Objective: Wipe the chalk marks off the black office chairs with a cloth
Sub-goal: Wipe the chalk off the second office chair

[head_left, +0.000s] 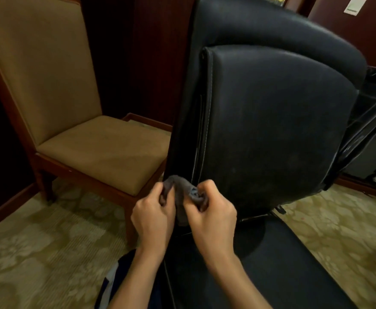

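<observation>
A black leather office chair [271, 121] fills the middle and right of the view, its backrest facing me with faint pale smudges on the padded panel. Both hands hold a small grey cloth [183, 192] bunched up just in front of the backrest's lower left corner. My left hand [152, 217] pinches the cloth's left side. The cloth's right side is gripped by my right hand [213, 216]. The chair's black seat [282, 264] lies below my right forearm.
A tan upholstered chair with a wooden frame [71, 121] stands close on the left, nearly touching the office chair. Patterned beige carpet [37, 253] covers the floor. Dark wood panelling rises behind. A dark glossy shelf or cabinet [374, 134] sits at the right.
</observation>
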A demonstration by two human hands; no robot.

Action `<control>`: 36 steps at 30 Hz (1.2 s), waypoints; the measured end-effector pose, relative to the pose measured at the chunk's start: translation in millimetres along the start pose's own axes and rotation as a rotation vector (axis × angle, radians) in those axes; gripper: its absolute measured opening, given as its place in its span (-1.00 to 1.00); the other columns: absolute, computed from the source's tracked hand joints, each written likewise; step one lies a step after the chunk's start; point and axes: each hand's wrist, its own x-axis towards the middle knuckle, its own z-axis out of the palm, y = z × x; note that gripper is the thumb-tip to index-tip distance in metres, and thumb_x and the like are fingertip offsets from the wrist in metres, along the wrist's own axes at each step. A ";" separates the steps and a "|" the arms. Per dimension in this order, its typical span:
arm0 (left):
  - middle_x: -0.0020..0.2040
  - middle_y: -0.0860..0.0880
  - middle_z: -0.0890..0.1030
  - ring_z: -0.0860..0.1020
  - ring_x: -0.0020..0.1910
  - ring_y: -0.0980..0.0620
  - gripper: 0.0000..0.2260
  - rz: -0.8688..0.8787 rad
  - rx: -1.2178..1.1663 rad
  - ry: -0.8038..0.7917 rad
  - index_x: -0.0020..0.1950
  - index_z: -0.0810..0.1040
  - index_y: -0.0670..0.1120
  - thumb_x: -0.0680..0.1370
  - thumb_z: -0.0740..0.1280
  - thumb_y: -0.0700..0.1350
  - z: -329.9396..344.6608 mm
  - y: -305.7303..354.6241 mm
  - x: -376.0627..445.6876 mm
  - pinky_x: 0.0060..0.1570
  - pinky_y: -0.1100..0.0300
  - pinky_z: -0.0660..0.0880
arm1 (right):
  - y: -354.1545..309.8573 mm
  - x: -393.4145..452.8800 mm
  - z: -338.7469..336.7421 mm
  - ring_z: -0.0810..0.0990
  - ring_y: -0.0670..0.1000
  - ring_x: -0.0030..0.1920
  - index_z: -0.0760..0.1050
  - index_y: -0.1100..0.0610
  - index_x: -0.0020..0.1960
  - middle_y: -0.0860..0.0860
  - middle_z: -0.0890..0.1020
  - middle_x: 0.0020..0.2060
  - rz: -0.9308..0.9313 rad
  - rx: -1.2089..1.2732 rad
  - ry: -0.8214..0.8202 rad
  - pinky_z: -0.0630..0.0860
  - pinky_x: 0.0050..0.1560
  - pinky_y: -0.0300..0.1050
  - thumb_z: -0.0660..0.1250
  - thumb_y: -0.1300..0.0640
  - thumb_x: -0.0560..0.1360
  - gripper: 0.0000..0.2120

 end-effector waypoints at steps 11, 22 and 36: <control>-0.48 0.17 0.31 0.34 -0.50 0.25 -0.69 0.164 -0.184 0.145 -0.28 0.31 0.06 0.61 0.34 -0.05 -14.9 73.8 60.2 -0.44 0.33 0.22 | -34.5 68.5 -40.7 0.59 -0.18 -0.30 0.46 0.09 -0.12 -0.09 0.57 -0.33 0.000 0.136 0.130 0.56 -0.31 -0.17 0.39 0.04 0.56 -0.83; -0.44 0.09 0.51 0.52 -0.46 0.12 -0.76 -0.121 -0.097 -0.081 -0.22 0.42 0.09 0.64 0.31 -0.05 10.6 -38.8 -45.0 -0.46 0.00 0.49 | 30.8 -50.2 21.0 0.58 -0.13 -0.36 0.37 -0.03 -0.16 -0.09 0.57 -0.37 0.167 0.036 -0.096 0.56 -0.35 0.09 0.42 0.07 0.52 -0.78; -0.34 0.03 0.55 0.55 -0.31 0.10 -0.82 0.213 -0.327 -0.165 -0.18 0.52 -0.08 0.60 0.36 -0.06 -32.8 55.5 52.6 -0.31 0.14 0.47 | -6.9 41.7 -37.1 0.62 -0.04 -0.26 0.49 0.20 -0.12 0.06 0.59 -0.28 0.127 0.346 0.108 0.59 -0.31 -0.02 0.40 0.17 0.56 -0.86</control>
